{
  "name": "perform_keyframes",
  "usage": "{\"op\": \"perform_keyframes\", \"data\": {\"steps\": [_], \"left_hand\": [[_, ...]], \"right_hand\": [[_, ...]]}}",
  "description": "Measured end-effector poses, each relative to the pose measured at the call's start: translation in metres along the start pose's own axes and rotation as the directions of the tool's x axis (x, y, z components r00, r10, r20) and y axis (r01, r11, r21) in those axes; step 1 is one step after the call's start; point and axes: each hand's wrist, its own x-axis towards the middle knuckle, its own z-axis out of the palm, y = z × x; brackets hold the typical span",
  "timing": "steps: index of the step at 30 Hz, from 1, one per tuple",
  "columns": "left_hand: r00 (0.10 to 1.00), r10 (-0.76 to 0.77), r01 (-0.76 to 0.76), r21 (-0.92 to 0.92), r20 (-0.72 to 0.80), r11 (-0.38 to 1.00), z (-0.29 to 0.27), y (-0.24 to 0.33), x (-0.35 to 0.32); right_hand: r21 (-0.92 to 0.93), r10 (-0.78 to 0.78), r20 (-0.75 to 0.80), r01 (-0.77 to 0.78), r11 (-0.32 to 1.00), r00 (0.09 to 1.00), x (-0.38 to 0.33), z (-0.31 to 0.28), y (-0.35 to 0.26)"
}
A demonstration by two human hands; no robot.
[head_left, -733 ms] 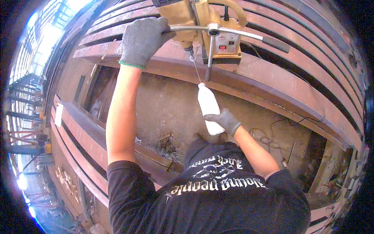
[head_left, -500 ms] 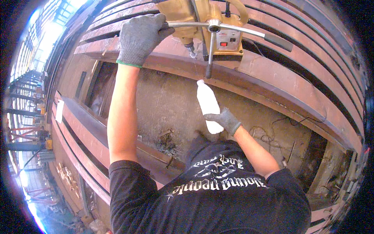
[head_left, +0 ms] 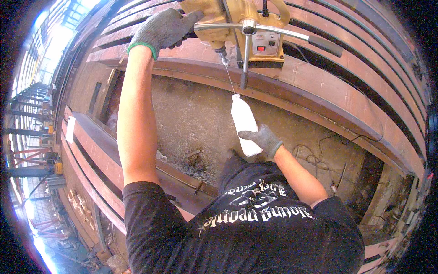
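A yellow drill press (head_left: 216, 18) with a spoked feed handle (head_left: 283, 33) stands on a steel beam ahead of me. My left hand (head_left: 159, 31), in a grey glove with a green cuff, is closed round the end of the left spoke; the grip inside it is hidden. Lower down, my right hand (head_left: 264, 139), also gloved, is wrapped round a white plastic bottle (head_left: 244, 118). The bottle tilts toward the drill, and a thin stream of liquid (head_left: 230, 78) runs from its tip to the drill bit (head_left: 223, 58). Bottle and drill stay apart.
Long reddish-brown steel beams (head_left: 319, 93) lie side by side under and beyond the drill. Another group of beams (head_left: 98, 157) lies at the left. Between them is a dirt floor (head_left: 191, 114) with debris and a loose cable (head_left: 315, 160) at the right.
My left hand has turned at the spoke and shifted slightly left, its thumb now pointing right. The liquid stream shows more plainly. The bottle has hardly moved.
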Motion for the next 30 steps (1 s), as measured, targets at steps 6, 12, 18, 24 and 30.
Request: {"op": "perform_keyframes", "data": {"steps": [6, 12, 18, 24, 30], "left_hand": [[0.983, 0.136, -0.137, 0.004, -0.126, 0.991, 0.016, -0.027, 0.012], [0.974, 0.182, -0.167, 0.112, -0.136, 0.980, 0.015, -0.017, 0.008], [0.946, 0.197, -0.208, -0.015, -0.258, 0.978, 0.005, 0.005, -0.019], [0.803, 0.500, -0.363, 0.398, -0.324, 0.842, 0.019, -0.024, -0.006], [0.910, 0.178, -0.133, 0.142, -0.374, 0.981, -0.011, 0.019, -0.047]], "right_hand": [[0.123, -0.006, 0.085, -0.004, 0.992, 0.996, -0.004, 0.001, 0.002], [0.202, -0.173, -0.034, 0.176, 0.963, 0.984, -0.008, 0.005, -0.010], [0.121, -0.122, 0.010, 0.120, 0.985, 0.992, -0.013, 0.009, -0.017], [-0.031, 0.114, -0.061, -0.116, 0.993, 0.992, -0.023, 0.015, -0.034], [-0.049, 0.086, -0.081, -0.090, 0.995, 0.993, -0.008, 0.006, -0.016]]}}
